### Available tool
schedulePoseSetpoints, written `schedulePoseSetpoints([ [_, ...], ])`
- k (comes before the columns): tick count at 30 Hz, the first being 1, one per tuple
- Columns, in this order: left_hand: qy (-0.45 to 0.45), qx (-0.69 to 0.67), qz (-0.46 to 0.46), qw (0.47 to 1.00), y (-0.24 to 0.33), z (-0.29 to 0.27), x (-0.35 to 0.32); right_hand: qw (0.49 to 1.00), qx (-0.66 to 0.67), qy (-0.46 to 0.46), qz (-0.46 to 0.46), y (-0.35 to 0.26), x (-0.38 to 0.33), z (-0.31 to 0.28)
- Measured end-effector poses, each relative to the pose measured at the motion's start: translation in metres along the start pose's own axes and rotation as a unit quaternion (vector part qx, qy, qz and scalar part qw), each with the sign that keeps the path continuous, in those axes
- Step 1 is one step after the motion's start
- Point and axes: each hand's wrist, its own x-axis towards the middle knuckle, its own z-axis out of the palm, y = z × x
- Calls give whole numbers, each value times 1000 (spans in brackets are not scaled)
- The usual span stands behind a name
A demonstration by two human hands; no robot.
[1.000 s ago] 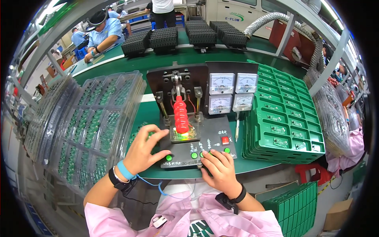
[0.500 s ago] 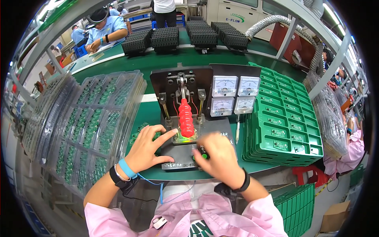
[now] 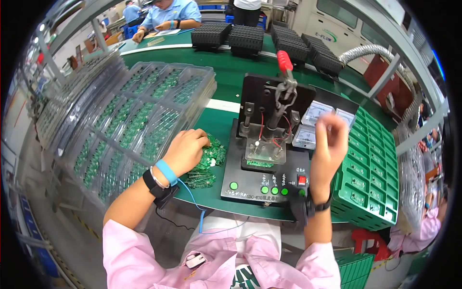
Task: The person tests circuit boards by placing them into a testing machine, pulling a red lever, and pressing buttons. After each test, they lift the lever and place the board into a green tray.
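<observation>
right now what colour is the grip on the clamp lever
Red, clearest in the head view: the lever grip standing raised.

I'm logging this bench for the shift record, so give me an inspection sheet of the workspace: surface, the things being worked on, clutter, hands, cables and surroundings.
Surface: green bench top, mostly covered.
Job's things: black test fixture with red-handled clamp lever raised; small green circuit boards loose beside the fixture.
Clutter: clear blister trays of boards stacked to the left; green trays stacked to the right; black trays at the far edge.
Hands: left hand rests on the loose boards; right hand is raised beside the fixture, blurred, grip unclear.
Cables: blue coiled cord from the left wrist strap; red wires inside the fixture.
Surroundings: a seated person in blue across the bench; grey flexible duct.
</observation>
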Motion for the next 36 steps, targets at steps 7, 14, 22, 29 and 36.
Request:
schedulePoseSetpoints([
  [7, 31, 2, 35, 999, -5, 12, 5, 907, -90, -328, 247, 14, -53, -31],
  [14, -93, -10, -43, 995, -16, 14, 1, 872, -194, -378, 241, -2, -51, -10],
  [22, -81, 40, -17, 996, -5, 20, 12, 890, -188, -311, 275, -10, -47, -38],
  [29, 17, 8, -36, 999, 8, 35, 17, 939, -210, -158, 221, -54, -18, -161],
  [36, 189, -38, 247, 950, 84, 1, 32, 875, -437, 96, 185, -11, 21, -426],
])
